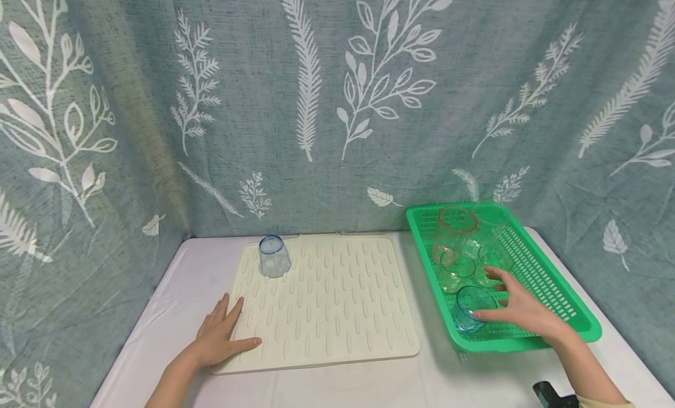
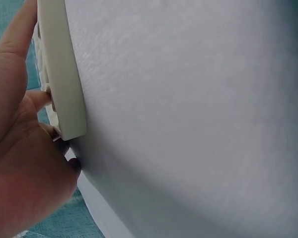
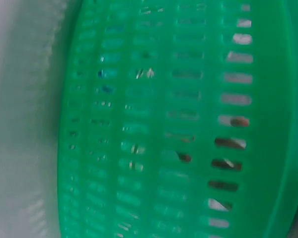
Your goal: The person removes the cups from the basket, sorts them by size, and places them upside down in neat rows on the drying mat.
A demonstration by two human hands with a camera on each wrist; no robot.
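Note:
My left hand (image 1: 218, 336) rests with fingers spread on the left edge of a cream ridged drying mat (image 1: 327, 302). In the left wrist view its fingers lie over the edge of the mat (image 2: 64, 74). Over the green basket (image 1: 514, 343), my right hand (image 1: 519, 308) has its fingers apart, its thumb overlapping the rim of a blue drinking glass (image 1: 466, 320). The right wrist view shows the slotted wall of the basket (image 3: 268, 124), with that hand mostly hidden. A blue-ringed glass (image 1: 274, 260) that widens downward stands at the mat's back left.
Beside the blue glass, the basket holds a tall red-rimmed glass (image 1: 454, 238), a yellowish-rimmed glass (image 1: 450, 279) and other clear ones. A leaf-patterned curtain (image 1: 316, 185) hangs behind and at both sides of the white table (image 1: 316, 390). A dark object (image 1: 551, 393) lies near the right forearm.

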